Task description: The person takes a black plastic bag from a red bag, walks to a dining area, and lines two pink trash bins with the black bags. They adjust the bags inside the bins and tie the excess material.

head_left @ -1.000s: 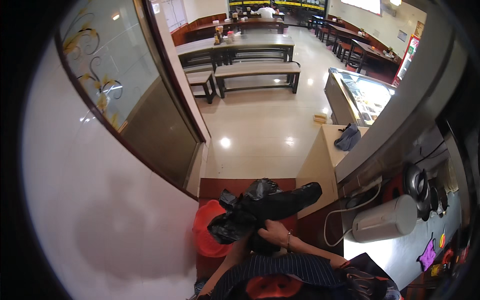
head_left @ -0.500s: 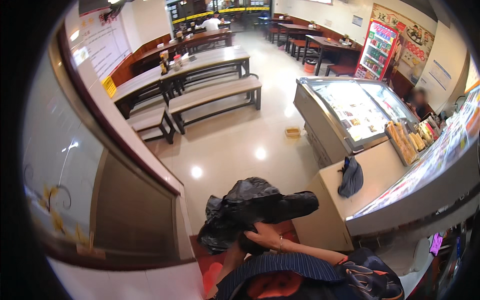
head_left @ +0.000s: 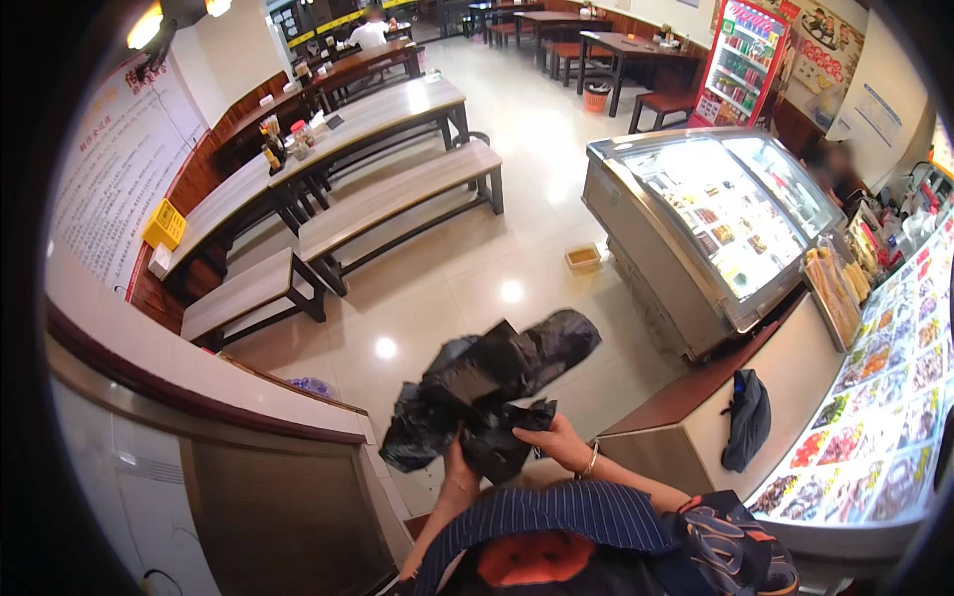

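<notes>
Head view: right fingers pinch black bag, left fingers unclear; fridge holds drinks.

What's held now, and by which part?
A black plastic bag: right hand pinches its near right edge; left hand holds its near side, grip partly hidden.

Worn here: navy apron, thin pale pinstripes, curved top edge. Under that I see a rounded red-orange patch with dark marks, black cloth around it. Right sleeve: dark, looping tan lines, bits of red-orange. Thin pale bangle by the right hand, material unclear from where I stand. Left forearm bare.
</notes>
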### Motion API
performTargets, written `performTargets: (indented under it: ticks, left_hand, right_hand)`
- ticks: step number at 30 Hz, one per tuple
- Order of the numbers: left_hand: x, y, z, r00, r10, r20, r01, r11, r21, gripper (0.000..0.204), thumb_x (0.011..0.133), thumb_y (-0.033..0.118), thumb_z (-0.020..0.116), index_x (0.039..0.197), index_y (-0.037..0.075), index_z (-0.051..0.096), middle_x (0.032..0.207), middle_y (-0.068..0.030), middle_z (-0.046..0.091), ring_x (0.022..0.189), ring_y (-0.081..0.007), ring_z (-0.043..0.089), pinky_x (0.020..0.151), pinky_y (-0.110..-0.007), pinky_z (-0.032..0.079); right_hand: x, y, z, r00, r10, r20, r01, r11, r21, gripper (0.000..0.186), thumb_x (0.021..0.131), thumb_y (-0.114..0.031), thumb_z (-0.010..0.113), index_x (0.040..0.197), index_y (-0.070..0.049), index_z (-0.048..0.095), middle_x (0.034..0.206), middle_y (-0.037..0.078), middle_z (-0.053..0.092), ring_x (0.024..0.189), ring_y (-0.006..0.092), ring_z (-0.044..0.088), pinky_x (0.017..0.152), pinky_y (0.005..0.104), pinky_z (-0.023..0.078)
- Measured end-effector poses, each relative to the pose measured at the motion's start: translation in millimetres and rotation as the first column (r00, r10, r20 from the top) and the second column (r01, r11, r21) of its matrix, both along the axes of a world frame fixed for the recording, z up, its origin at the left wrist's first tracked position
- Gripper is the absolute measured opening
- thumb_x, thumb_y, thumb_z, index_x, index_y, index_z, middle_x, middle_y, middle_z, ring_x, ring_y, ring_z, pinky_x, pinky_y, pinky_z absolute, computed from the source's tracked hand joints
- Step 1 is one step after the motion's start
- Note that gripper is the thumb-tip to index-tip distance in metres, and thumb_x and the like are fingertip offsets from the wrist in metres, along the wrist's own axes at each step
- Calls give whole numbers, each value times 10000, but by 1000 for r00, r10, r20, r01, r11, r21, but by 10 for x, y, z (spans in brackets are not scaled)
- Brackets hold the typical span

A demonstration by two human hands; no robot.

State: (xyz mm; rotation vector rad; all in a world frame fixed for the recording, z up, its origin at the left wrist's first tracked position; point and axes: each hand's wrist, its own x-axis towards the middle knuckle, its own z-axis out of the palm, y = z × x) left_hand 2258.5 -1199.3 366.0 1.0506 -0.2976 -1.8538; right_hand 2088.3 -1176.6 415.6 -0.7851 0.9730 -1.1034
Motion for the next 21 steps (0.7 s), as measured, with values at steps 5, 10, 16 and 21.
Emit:
performTargets:
  ticks: [5,10,16,21]
  left_hand:
    - [-258,-1238,-295,984,-112,-139,84,977,-195,467,878,438,376,1148,72,479,1086,-78,546,972,-209,539,858,-339,436]
    - [-588,-2415,-580,996,-37,-87,25,990,-138,484,871,461,322,1092,81,525,1002,-66,588,921,-205,565,816,-333,462]
    - [-640,-3515,-797,985,-32,-169,26,999,-38,511,863,499,319,1102,90,512,1015,-71,575,922,-218,556,832,-347,452]
    - [-1099,-4930,-927,996,-37,-86,52,983,178,473,861,465,362,1050,69,540,959,-69,585,910,-234,559,824,-358,461]
  right_hand:
    - [-430,-1362,-409,912,337,-235,-410,794,-450,203,757,-69,639,916,-34,518,907,43,500,891,153,476,804,282,385]
    - [-778,-2681,-455,752,400,-524,-656,533,-534,299,757,-91,584,1034,-38,485,1031,95,478,986,221,467,858,312,378]
    - [-1112,-3884,-353,687,592,-421,-727,581,-368,338,794,-97,552,1111,-26,461,1130,110,447,1077,220,425,927,317,335]
    - [-1525,-4993,-530,816,454,-358,-559,778,-287,354,855,-166,522,1177,-43,446,1153,74,445,1087,174,413,929,288,328]
